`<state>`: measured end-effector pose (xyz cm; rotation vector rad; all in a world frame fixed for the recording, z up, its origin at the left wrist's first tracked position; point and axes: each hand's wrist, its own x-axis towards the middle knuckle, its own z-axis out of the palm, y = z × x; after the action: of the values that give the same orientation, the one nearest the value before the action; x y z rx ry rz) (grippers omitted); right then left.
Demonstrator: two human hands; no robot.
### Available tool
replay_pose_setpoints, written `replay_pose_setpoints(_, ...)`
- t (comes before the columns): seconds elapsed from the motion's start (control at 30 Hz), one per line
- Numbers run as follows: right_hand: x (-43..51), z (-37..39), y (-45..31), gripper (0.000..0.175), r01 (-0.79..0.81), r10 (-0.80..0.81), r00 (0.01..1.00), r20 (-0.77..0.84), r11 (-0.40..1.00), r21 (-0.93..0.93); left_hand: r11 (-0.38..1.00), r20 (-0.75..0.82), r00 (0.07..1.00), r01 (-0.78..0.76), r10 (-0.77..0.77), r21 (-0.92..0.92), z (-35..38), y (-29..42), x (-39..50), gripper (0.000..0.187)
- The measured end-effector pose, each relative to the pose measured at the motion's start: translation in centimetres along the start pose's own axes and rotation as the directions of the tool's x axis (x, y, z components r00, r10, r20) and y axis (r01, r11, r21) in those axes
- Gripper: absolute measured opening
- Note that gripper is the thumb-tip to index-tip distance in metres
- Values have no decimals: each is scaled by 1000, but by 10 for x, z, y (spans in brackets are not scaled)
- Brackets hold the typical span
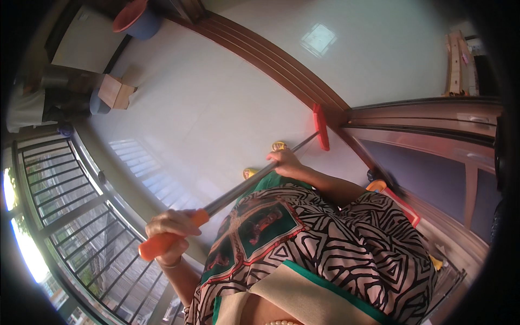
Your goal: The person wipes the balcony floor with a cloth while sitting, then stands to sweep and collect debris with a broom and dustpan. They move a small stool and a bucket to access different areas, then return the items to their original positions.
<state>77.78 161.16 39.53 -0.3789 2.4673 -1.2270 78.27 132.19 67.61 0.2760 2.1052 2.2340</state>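
Observation:
My left hand [172, 235] is closed around the orange grip at the near end of a metal pole [239, 191]. Farther along the same pole, my right hand [286, 162] holds the shaft in front of my body. The pole runs out to a long, narrow red head [320, 127] of a floor-cleaning tool; its exact kind cannot be told. This head is at the pale tiled floor [195, 101], beside the corner of the brown door track [264, 53]. My toes show in yellow slippers [279, 146] below the pole.
Barred windows [77, 211] line the left side. An open cardboard box [116, 92], a blue bucket [144, 24] with a red basin and a pale cabinet [87, 38] stand at the upper left. Sliding door panels [414, 174] are on the right, with an orange-rimmed container [376, 186] near them.

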Motion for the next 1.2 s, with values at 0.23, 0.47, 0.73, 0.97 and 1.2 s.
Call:
replay_pose_setpoints(0.23, 60, 62, -68, 28, 264, -307, 928, 211, 942, 206, 955, -332, 911, -167, 245, 246, -44, 66, -65, 23)
replay_pose_setpoints(0.47, 93, 117, -169, 5, 528, -593, 759, 269, 802, 279, 774, -154, 764, -586, 626, 239, -77, 112, -155, 21)
replay_pose_setpoints(0.73, 127, 83, -129, 11, 502, -489, 814, 314, 864, 44, 920, -571, 744, -388, 346, 53, -92, 47, -164, 23)
replay_pose_setpoints(0.97, 206, 50, -128, 14, 321, -256, 892, 371, 939, -125, 976, -526, 846, -176, 82, -131, -136, 34, -37, 12)
replay_pose_setpoints(1.2, 287, 54, -212, 17, 375, -304, 815, 494, 926, -49, 998, -725, 687, 13, 34, 59, -148, 127, -3, 14)
